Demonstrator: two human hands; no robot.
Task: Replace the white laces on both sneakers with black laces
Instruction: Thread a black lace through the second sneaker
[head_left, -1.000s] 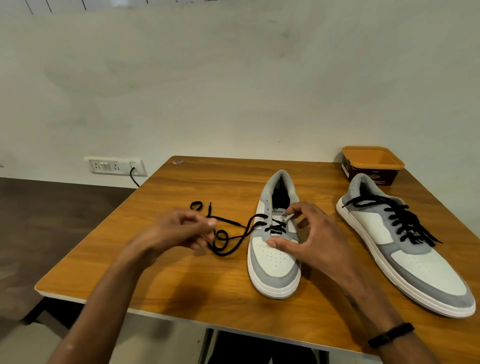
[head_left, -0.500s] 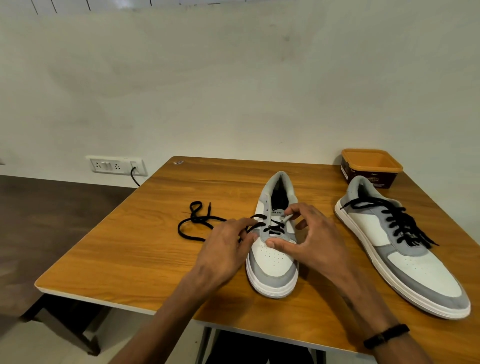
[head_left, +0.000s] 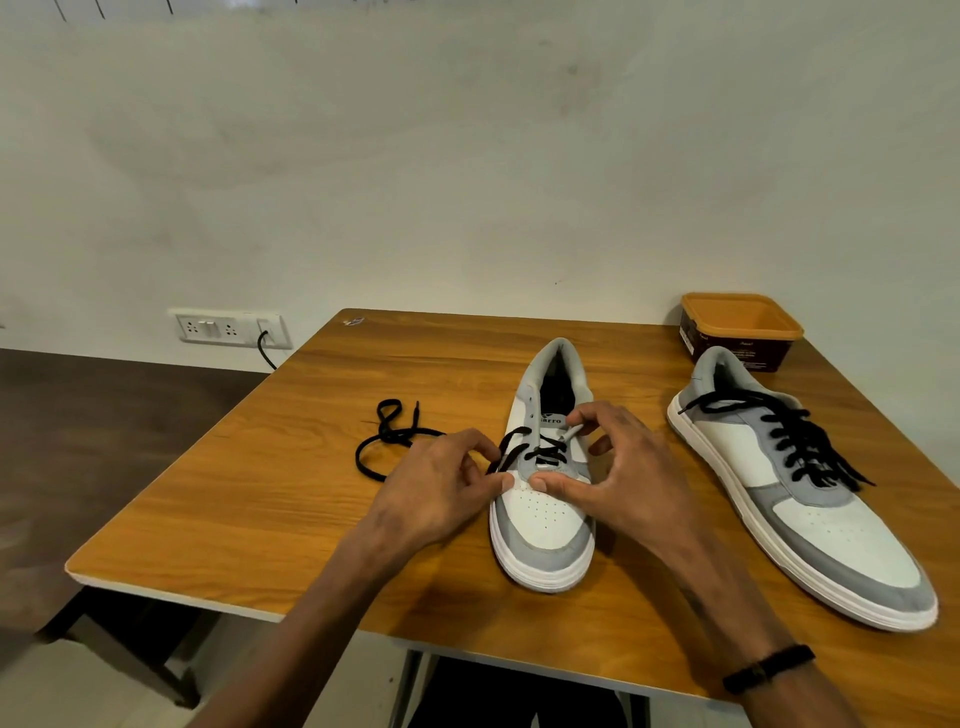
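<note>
A white and grey sneaker (head_left: 545, 525) stands mid-table, toe toward me, with a black lace (head_left: 540, 449) threaded through its lower eyelets. The lace's loose length (head_left: 387, 441) trails left in loops on the table. My left hand (head_left: 441, 488) sits at the shoe's left side, fingers curled by the lace where it leaves the eyelet. My right hand (head_left: 623, 467) pinches the lace's pale tip near the tongue, thumb resting on the toe box. A second sneaker (head_left: 810, 499) to the right is fully laced in black.
An orange-rimmed brown tub (head_left: 740, 330) stands at the table's back right corner. The wooden table (head_left: 260, 499) ends close to me and at the left. A wall socket with a black cord (head_left: 231, 328) is on the wall to the left.
My left hand let the lace's slack drop and moved right to the shoe's left side. The loose lace now lies in loops on the table. My right hand stayed at the tongue.
</note>
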